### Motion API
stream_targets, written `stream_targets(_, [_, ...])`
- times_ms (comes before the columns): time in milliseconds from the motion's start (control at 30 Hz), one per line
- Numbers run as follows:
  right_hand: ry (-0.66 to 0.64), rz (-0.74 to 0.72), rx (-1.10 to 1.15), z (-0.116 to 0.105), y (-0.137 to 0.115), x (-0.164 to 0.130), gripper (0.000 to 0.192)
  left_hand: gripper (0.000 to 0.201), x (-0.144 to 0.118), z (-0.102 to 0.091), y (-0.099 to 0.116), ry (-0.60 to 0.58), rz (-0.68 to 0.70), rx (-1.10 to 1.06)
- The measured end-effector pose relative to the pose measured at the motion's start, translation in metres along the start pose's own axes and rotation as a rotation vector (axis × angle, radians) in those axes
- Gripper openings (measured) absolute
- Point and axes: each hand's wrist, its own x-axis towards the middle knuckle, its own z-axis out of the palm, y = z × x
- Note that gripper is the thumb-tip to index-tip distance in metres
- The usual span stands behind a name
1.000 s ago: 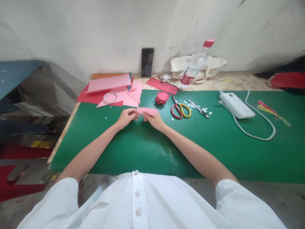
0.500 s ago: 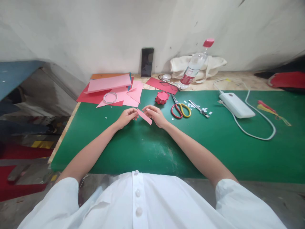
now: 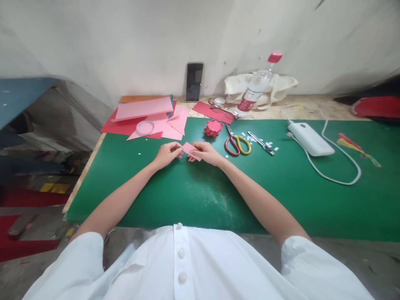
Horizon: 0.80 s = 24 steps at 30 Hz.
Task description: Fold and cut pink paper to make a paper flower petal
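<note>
A small strip of pink paper is held between my two hands, above the green mat. My left hand pinches its left end between thumb and fingers. At the other side, my right hand grips the strip, thumb on top and fingers beneath. Just beyond my right hand sits a red folded-paper ball. To its right lie scissors with one red and one yellow handle, blades pointing away from me.
Pink and red paper sheets with a tape roll lie back left. A phone leans on the wall. A tilted bottle, a utility knife among white scraps, and a white power bank with cable are on the right.
My right hand has closed its thumb and fingers over the pink strip, which now shows a broader face. My left hand keeps its pinch with little movement.
</note>
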Motion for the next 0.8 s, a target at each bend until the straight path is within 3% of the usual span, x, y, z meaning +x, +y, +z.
stream_targets(333, [0.041,-0.045,-0.12,0.0063,0.003,0.0013,0.043,0.043,-0.0009,-0.0001,0.0036,-0.025,-0.014,-0.032])
stream_targets(800, [0.048,-0.067,-0.186,0.007,0.003,0.0004,0.046,0.043,-0.0029,-0.0001,0.0061,-0.031,-0.016,-0.008])
